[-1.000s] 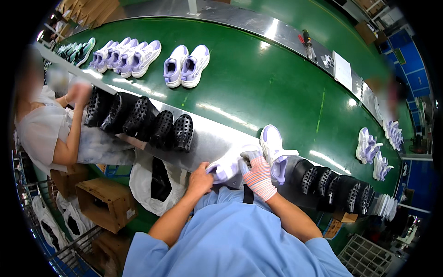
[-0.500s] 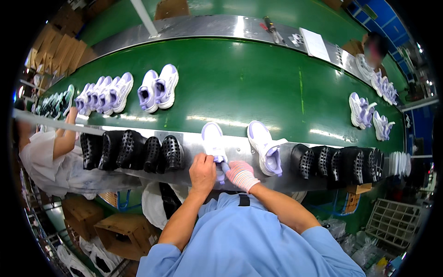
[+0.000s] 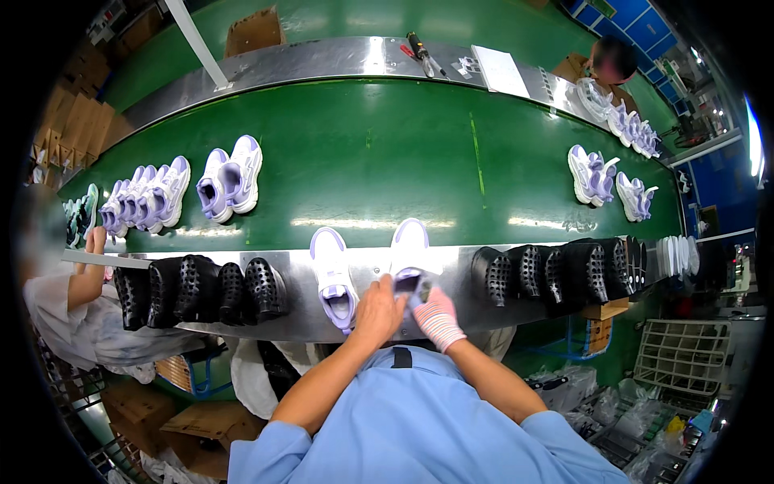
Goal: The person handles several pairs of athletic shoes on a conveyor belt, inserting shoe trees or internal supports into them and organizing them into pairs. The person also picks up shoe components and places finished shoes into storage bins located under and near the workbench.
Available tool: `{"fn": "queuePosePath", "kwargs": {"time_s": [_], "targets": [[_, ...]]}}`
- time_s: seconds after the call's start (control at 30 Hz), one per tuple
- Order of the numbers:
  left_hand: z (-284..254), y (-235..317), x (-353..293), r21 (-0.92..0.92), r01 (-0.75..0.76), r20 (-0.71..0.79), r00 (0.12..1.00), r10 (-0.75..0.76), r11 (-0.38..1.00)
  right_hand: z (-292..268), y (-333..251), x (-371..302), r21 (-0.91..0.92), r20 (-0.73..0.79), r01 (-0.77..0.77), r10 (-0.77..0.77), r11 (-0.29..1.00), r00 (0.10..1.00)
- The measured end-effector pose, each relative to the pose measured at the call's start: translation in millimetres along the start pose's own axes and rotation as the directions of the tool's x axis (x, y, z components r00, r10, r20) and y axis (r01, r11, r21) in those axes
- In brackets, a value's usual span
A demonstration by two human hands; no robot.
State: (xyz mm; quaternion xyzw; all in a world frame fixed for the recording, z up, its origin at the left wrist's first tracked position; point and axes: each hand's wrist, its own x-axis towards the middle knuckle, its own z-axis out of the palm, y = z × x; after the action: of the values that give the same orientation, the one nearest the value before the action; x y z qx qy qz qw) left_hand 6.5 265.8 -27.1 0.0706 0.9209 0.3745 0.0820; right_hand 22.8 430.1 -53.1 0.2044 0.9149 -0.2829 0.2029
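Two white and lilac sneakers stand side by side on the metal ledge in front of me, toes pointing away. The left sneaker [image 3: 332, 270] stands by itself, untouched. At the right sneaker [image 3: 409, 244] both my hands work around the collar opening. My bare left hand [image 3: 380, 312] pinches the left side of its collar with bent fingers. My right hand [image 3: 438, 320], in a pink-and-white striped glove, is at the collar's right side; its fingers are smeared by motion. What they touch inside the opening cannot be made out.
Black perforated shoe forms [image 3: 197, 288] line the ledge to the left, and more black forms [image 3: 564, 273] to the right. Beyond lies a green belt [image 3: 363, 161] carrying lilac sneakers [image 3: 230, 179] at left and others [image 3: 592, 175] at right. A co-worker's arm [image 3: 85, 278] is at far left.
Both hands have gone from the left sneaker to the right one. The left sneaker now stands free. The whole view has swung, so the scene sits further left.
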Motion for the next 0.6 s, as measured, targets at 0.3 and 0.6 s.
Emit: {"fn": "queuePosePath", "kwargs": {"time_s": [0.3, 0.6], "targets": [[1, 33, 1, 0.032, 0.036, -0.141, 0.989, -0.031, 0.999, 46, 30, 44, 0.059, 0.078, 0.267, -0.271, 0.962, 0.959], [32, 0, -5, 0.039, 0.127, -0.316, 0.943, -0.108, 0.991, 13, -7, 9, 0.406, 0.202, -0.002, -0.087, 0.914, 0.976]]}}
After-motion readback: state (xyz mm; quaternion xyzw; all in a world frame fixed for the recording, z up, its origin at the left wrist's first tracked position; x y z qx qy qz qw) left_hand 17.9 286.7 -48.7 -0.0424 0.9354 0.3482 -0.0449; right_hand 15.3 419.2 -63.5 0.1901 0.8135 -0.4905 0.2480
